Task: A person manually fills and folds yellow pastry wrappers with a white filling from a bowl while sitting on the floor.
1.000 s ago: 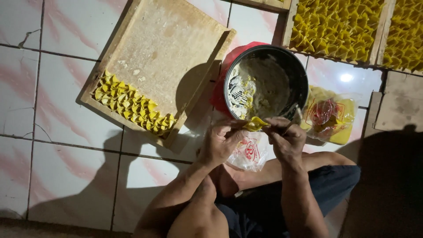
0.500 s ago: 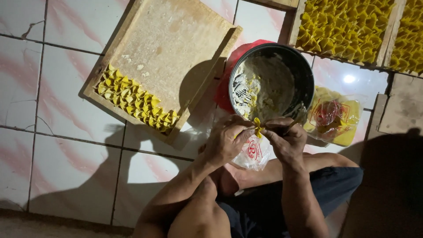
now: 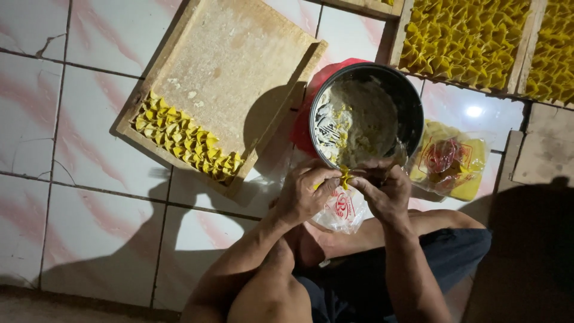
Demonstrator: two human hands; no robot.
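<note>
Together, left hand and right hand pinching crinkled yellow wrapper, round metal bowl of pale paste.

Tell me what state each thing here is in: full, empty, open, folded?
Left hand: pinching the yellow wrapper.
Right hand: pinching the same wrapper.
Yellow wrapper: folded up, held between both hands.
Metal bowl: partly filled with pale filling.
Near wooden tray: mostly bare, folded yellow dumplings along one edge.
Far wooden tray: packed with yellow dumplings.
Bag of wrappers: open, lying flat on the floor.
</note>
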